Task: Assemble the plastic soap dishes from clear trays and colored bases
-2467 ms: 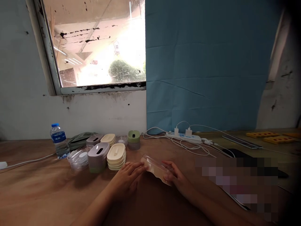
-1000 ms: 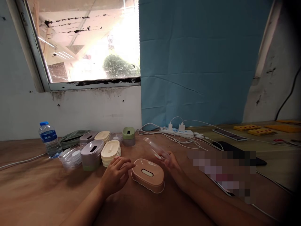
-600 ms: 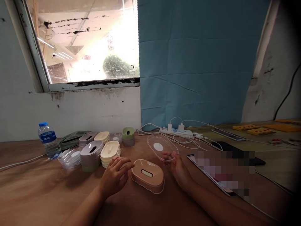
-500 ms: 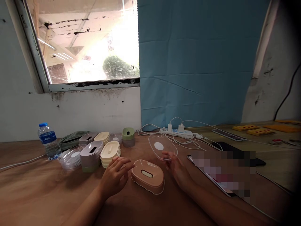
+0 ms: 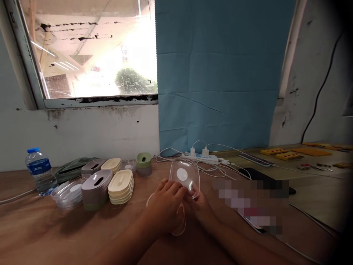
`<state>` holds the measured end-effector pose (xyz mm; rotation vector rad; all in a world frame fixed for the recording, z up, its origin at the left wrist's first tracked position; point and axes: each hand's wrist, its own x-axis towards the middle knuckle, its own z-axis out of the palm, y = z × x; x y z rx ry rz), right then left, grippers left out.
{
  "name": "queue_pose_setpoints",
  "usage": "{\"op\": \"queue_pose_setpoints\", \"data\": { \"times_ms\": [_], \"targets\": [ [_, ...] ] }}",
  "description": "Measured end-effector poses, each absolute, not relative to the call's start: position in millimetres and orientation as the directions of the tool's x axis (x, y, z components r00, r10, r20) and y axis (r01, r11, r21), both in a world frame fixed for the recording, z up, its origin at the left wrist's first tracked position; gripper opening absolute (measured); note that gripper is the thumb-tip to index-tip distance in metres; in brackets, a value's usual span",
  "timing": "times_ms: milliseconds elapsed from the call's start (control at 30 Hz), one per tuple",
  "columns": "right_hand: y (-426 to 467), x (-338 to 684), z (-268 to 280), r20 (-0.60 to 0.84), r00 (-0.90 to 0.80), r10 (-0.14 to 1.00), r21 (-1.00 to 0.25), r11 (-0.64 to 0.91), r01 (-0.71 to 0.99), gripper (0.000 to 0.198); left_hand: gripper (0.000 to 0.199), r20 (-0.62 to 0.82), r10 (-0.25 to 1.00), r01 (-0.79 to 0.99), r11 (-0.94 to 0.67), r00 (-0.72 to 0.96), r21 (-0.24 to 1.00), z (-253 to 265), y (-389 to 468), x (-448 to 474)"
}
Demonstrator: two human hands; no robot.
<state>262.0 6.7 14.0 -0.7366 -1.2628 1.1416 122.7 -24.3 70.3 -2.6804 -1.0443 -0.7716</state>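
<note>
My right hand (image 5: 202,209) grips the near edge of a clear plastic container (image 5: 190,171), rounded, with a white round patch on its base. It is tilted up off the table. My left hand (image 5: 168,202) reaches across, its fingers bent together at the container's near left edge, by the right fingertips. Beneath the left hand lies a peach-coloured lid-like piece with a pale rim (image 5: 180,232), mostly hidden by that hand.
To the left stand a stack of cream lids (image 5: 121,186), a mauve slotted box (image 5: 96,187), clear containers (image 5: 67,191), a green-topped box (image 5: 143,163) and a water bottle (image 5: 41,171). A power strip (image 5: 202,157) with cables lies behind; a phone (image 5: 255,162) is at right.
My left hand has moved right, over the peach piece, to the clear container. My right hand has tilted the container more upright. The view has turned slightly right.
</note>
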Motion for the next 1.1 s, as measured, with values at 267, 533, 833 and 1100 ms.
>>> {"op": "queue_pose_setpoints", "data": {
  "times_ms": [267,533,833,1100],
  "targets": [
    [10.8,268.8,18.5,0.392,0.0,0.92,-0.899,0.383,-0.213,0.038,0.02,0.316,0.682,0.703,-0.708,0.659,0.063,102.1,3.7,163.4],
    [18.8,275.2,15.1,0.444,-0.117,0.888,-0.891,0.424,-0.163,0.039,0.008,0.433,0.686,0.75,-0.66,0.585,0.033,126.0,25.8,136.7],
    [17.1,273.4,10.0,0.42,-0.119,0.9,-0.907,0.412,-0.08,0.02,0.017,0.748,0.657,0.936,-0.314,0.094,0.158,130.1,76.2,14.1],
    [18.8,269.7,1.8,0.376,-0.152,0.914,-0.916,0.391,0.084,0.011,0.021,0.572,0.819,0.957,-0.134,-0.04,0.259,94.2,108.6,-38.9]
  ]
}}
